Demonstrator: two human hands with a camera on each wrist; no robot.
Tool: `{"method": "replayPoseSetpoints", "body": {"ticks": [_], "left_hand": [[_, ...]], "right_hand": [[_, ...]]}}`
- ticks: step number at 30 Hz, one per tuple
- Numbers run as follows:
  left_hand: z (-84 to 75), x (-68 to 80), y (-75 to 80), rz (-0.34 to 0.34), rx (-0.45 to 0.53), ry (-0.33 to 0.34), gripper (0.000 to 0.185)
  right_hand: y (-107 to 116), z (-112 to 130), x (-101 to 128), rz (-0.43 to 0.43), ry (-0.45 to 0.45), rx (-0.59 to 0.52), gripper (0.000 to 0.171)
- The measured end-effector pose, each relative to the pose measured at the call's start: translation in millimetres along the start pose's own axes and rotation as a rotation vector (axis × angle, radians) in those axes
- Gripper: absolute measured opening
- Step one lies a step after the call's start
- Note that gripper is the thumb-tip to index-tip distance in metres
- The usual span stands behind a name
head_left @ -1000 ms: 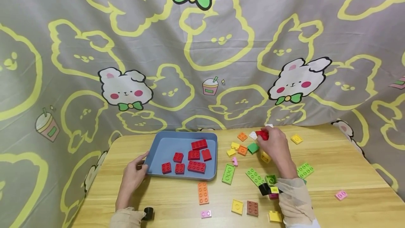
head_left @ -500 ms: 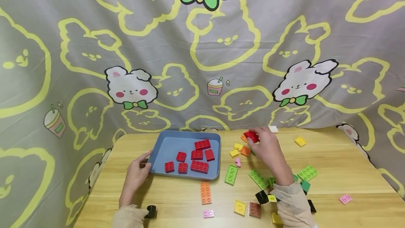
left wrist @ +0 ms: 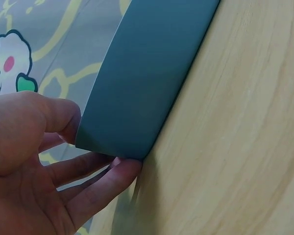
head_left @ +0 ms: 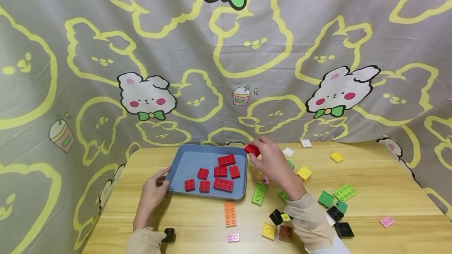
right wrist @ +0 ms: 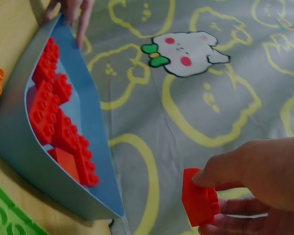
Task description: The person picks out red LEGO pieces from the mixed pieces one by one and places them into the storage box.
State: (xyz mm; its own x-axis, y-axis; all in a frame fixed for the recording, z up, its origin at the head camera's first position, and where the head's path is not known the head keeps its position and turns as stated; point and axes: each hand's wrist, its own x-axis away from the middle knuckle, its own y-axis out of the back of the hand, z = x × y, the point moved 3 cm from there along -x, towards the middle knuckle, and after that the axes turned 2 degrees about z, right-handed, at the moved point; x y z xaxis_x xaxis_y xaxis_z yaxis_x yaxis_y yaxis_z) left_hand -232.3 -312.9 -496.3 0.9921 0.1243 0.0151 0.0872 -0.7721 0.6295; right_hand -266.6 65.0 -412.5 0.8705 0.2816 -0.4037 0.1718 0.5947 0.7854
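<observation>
A blue tray (head_left: 190, 196) stands on the table with several red toy bricks (head_left: 223, 185) inside. At its front left corner is my left hand (head_left: 154, 188), curled round the wall. The left wrist view shows the thumb at the rim and the other fingers (left wrist: 108, 191) low by the base. My right hand (head_left: 270, 159) pinches a red brick (head_left: 251, 150) between thumb and fingers, over the tray's back right corner. In the right wrist view this red brick (right wrist: 198, 198) is tilted, raised beside the tray wall, its studs toward the fingers.
Loose bricks lie to the right: a lime green one (head_left: 259, 194), a yellow one (head_left: 304, 173), black ones (head_left: 344, 230) and white ones (head_left: 288, 151). An orange brick (head_left: 230, 214) and a pink one (head_left: 233, 238) lie in front of the tray. A patterned curtain (head_left: 226, 58) hangs behind the table.
My right hand has carried the red brick leftward from the white and orange bricks to the tray's right edge. My left hand has stayed at the tray's corner.
</observation>
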Motion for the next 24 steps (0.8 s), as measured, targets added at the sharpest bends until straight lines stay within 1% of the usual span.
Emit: {"method": "replayPoseSetpoints", "body": {"ticks": [5,10,16,19,24], "left_hand": [[-1.0,0.0,0.1,0.004,-0.005,0.006,0.053],[0.3,0.0,0.1,-0.001,0.008,0.003,0.053],[2.6,1.8,0.9,0.002,0.007,0.004,0.053],[3.5,2.2,0.8,0.003,0.005,0.011,0.053],[2.8,-0.8,0.3,-0.009,-0.003,-0.013,0.053]], "right_hand": [[-8.3,12.1,-7.4,0.048,0.041,0.011,0.032],[-17.9,23.8,-15.0,0.104,0.05,0.018,0.028],[-34.9,33.8,-24.0,0.134,0.105,0.015,0.026],[-44.7,37.8,-28.8,0.165,0.13,0.023,0.026],[-58.1,44.2,-38.7,0.199,0.165,0.017,0.023]]}}
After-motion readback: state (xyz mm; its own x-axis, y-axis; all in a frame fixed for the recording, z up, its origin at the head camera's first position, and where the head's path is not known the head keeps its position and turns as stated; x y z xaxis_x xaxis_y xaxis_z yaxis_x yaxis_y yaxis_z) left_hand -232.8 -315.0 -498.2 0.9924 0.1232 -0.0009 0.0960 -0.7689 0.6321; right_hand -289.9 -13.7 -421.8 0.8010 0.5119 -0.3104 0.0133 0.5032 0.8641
